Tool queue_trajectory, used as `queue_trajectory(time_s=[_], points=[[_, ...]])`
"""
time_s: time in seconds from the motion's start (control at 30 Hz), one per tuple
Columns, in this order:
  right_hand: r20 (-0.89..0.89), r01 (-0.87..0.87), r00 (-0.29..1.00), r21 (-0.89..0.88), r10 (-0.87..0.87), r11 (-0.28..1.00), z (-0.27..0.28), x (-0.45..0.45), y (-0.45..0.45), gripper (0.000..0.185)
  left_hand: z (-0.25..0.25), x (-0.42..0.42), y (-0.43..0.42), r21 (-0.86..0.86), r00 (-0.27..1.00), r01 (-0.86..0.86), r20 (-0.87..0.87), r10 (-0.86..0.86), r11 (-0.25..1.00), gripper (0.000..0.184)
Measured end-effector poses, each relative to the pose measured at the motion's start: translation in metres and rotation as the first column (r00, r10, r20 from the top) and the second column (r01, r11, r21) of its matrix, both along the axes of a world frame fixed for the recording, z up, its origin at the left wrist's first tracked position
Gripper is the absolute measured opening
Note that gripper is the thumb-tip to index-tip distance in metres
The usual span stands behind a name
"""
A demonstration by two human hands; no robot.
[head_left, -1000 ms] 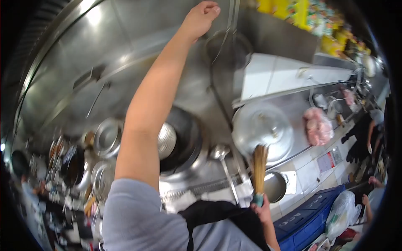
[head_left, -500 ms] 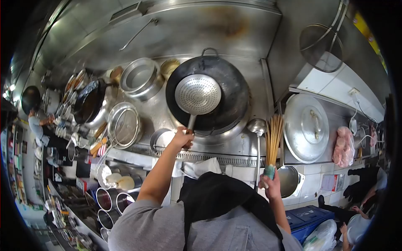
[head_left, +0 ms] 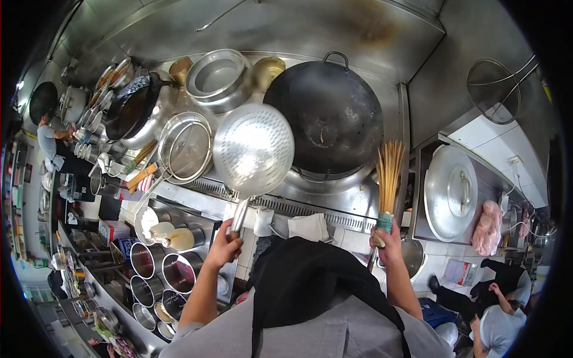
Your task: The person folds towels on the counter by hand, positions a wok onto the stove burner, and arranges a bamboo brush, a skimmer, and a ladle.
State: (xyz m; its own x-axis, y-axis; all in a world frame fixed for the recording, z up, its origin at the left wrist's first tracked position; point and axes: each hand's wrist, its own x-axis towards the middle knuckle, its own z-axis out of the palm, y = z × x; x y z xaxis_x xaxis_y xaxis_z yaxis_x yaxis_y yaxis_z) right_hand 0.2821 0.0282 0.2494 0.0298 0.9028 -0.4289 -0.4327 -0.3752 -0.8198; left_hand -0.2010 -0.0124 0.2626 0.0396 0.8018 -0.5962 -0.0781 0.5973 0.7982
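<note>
My left hand (head_left: 224, 243) is closed round the handle of a large perforated ladle (head_left: 253, 149). The ladle's round bowl is raised left of a dark wok (head_left: 325, 119) and overlaps the stove's front edge. My right hand (head_left: 388, 240) grips the green-wrapped end of a bamboo brush (head_left: 390, 179), whose bristles point up, just right of the wok. The wok sits on the burner with its loop handle at the far side; no food shows inside.
Stacked metal pots (head_left: 218, 77) and a wire strainer (head_left: 186, 147) stand at left. Below them are several containers (head_left: 182, 271). A big metal lid (head_left: 450, 194) and a bag of pink meat (head_left: 487, 228) lie at right. Other people are at far left and lower right.
My left hand came down from high up, took hold of the ladle, and has lifted it out of the wok to the left. The brush stays in my right hand, now more upright.
</note>
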Motion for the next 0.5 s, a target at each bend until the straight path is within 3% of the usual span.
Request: queue_trajectory(time_s=[0.17, 0.27, 0.43, 0.5], points=[[0.032, -0.009, 0.999, -0.015, 0.01, 1.0, -0.003, -0.01, 0.008, 0.046, -0.056, -0.033, -0.051, -0.082, 0.994, -0.074, -0.088, 0.067, 0.994, 0.061], [0.048, -0.014, 0.999, -0.004, 0.014, 1.0, 0.001, -0.014, 0.014, 0.046, -0.084, -0.031, -0.059, -0.158, 0.986, -0.151, 0.041, 0.159, 0.976, 0.063], [0.05, -0.02, 0.999, 0.016, 0.019, 1.0, 0.004, -0.018, 0.015, 0.048, -0.117, -0.041, -0.027, -0.126, 0.987, -0.118, -0.123, 0.102, 0.985, 0.06], [0.057, -0.006, 0.998, 0.006, 0.005, 1.0, 0.001, -0.017, 0.011, 0.049, -0.133, -0.056, -0.007, -0.147, 0.975, -0.058, -0.221, 0.024, 0.987, 0.067]])
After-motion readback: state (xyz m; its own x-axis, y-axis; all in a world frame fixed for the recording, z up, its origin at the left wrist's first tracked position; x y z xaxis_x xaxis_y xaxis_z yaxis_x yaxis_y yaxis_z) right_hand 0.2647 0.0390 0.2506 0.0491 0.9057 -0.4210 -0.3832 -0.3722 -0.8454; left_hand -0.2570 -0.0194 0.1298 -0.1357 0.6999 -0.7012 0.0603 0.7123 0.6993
